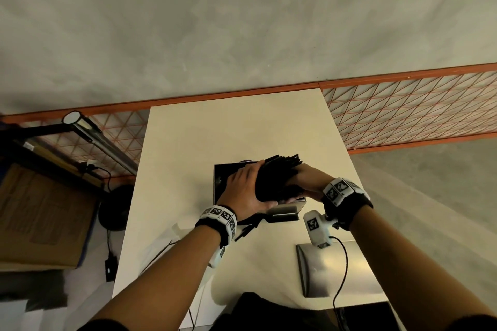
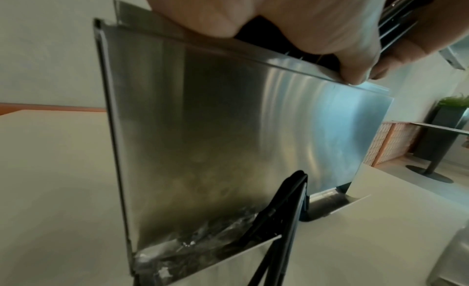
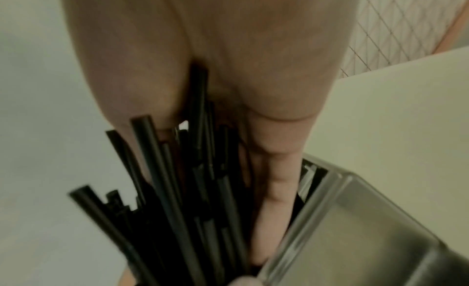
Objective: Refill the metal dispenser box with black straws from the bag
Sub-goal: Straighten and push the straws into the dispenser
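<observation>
A thick bundle of black straws (image 1: 277,180) is held between both hands just over the open top of the metal dispenser box (image 1: 218,183) on the white table (image 1: 215,137). My left hand (image 1: 246,188) cups the bundle's left side with the thumb beneath. My right hand (image 1: 306,177) grips it from the right. In the left wrist view the box's brushed front face (image 2: 228,139) fills the frame, and a few straws (image 2: 284,210) stick out of its bottom tray beside crinkled clear plastic (image 2: 198,242). The right wrist view shows the straw ends (image 3: 177,190) fanned beside the box's rim (image 3: 330,200).
A flat metal lid (image 1: 336,269) lies on the table near its front right, with a black cable (image 1: 341,271) over it. An orange mesh railing (image 1: 403,113) runs behind the table. A cardboard box (image 1: 40,217) and a lamp (image 1: 88,131) sit at the left.
</observation>
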The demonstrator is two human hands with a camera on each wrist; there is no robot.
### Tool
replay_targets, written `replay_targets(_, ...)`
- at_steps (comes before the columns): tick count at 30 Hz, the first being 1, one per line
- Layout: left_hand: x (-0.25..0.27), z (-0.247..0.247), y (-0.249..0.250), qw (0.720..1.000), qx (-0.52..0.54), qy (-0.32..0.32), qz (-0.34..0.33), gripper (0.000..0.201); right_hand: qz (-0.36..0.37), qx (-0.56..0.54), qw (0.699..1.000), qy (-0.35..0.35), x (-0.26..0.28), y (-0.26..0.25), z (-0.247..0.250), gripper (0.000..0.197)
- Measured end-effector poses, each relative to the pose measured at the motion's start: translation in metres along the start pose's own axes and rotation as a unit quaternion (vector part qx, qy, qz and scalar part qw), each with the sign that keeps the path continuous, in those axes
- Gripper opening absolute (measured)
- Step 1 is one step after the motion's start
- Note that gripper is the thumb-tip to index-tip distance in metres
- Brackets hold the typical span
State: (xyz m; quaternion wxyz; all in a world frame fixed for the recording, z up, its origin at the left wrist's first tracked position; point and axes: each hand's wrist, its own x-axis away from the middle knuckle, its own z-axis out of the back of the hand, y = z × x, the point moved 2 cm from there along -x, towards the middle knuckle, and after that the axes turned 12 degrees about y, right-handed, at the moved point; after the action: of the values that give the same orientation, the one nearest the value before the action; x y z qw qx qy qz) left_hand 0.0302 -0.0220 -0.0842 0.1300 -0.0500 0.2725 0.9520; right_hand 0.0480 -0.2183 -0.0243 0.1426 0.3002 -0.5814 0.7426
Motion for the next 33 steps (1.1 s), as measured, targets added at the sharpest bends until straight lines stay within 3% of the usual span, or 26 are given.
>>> replay_targets(5,0.0,-0.001,0.0,1.0,0.013,-0.009,0.011,0.112,-0.043,-0.2,0.977,0.054,0.016,0.012,-0.008,0.034)
replay_targets(7,-0.001,-0.001,0.002,1.0,0.018,-0.013,0.016,0.113,-0.044,-0.23,0.964,0.127,0.016,0.017,-0.015,0.047)
replay_targets(10,-0.003,-0.002,0.007,1.0,0.022,-0.007,0.017,0.115,-0.046,-0.234,0.942,0.238,0.012,0.02,-0.023,0.059)
replay_targets(15,-0.004,0.0,0.008,1.0,0.017,0.001,0.005,0.115,-0.029,-0.221,0.937,0.267,-0.005,0.034,-0.032,0.094)
replay_targets(17,-0.006,0.003,0.008,1.0,0.018,-0.002,0.002,0.113,-0.02,-0.214,0.942,0.258,0.003,0.028,-0.033,0.089)
replay_targets(22,-0.012,0.009,0.005,0.998,0.048,0.007,0.045,0.111,-0.012,-0.253,0.95,0.182,0.019,0.007,-0.039,0.055)
replay_targets(26,-0.009,0.01,0.0,0.997,0.043,0.031,0.05,0.115,0.009,-0.193,0.972,0.136,0.015,-0.002,-0.045,0.062)
replay_targets(29,-0.008,0.01,0.0,0.997,0.032,0.029,0.062,0.106,0.017,-0.111,0.98,0.165,0.008,-0.002,-0.045,0.07)
replay_targets(33,-0.01,0.01,-0.001,0.994,0.041,0.043,0.088,0.087,0.083,0.045,0.962,0.254,0.009,-0.009,-0.026,0.032)
